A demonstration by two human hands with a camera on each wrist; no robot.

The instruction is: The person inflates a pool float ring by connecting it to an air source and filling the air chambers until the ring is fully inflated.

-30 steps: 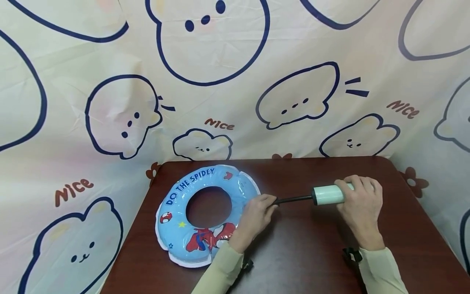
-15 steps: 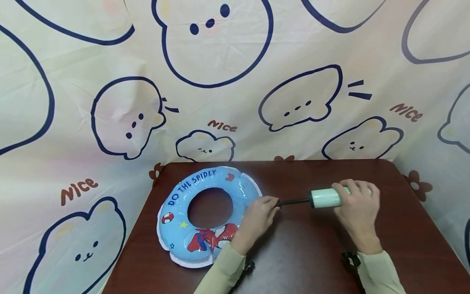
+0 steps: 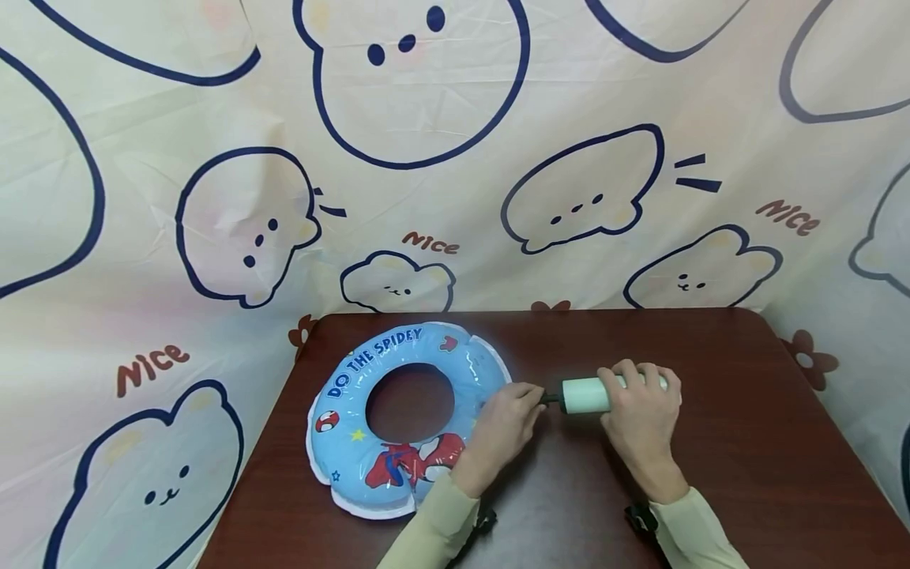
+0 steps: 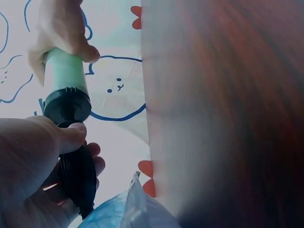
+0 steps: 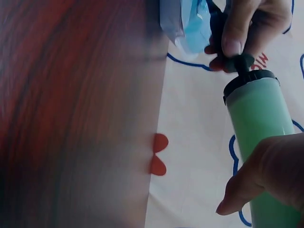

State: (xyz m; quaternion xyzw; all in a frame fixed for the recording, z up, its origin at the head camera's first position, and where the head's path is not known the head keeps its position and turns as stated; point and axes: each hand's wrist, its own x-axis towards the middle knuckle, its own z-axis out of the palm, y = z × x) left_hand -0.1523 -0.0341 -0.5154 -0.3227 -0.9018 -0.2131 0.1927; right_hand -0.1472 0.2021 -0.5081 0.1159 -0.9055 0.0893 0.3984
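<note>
Head view: sleeves (image 3: 430, 525) nearest, over brown table (image 3: 768, 458). My left hand (image 3: 500, 431) curled round black end (image 4: 78, 173) of pump (image 3: 584, 396); my right hand (image 3: 643, 419) wrapped round its green barrel (image 4: 66, 71). Blue ring (image 3: 419, 348) on table, left of pump; black tip (image 4: 86, 210) at ring, whether inside I cannot tell. Bear-print cloth (image 3: 583, 87) behind.

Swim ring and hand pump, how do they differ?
The swim ring is round with a central hole; the hand pump is long and slim. The swim ring is blue with printed pictures; the hand pump is pale green and black. The swim ring rests on the table; the left hand and right hand grip the hand pump.
</note>
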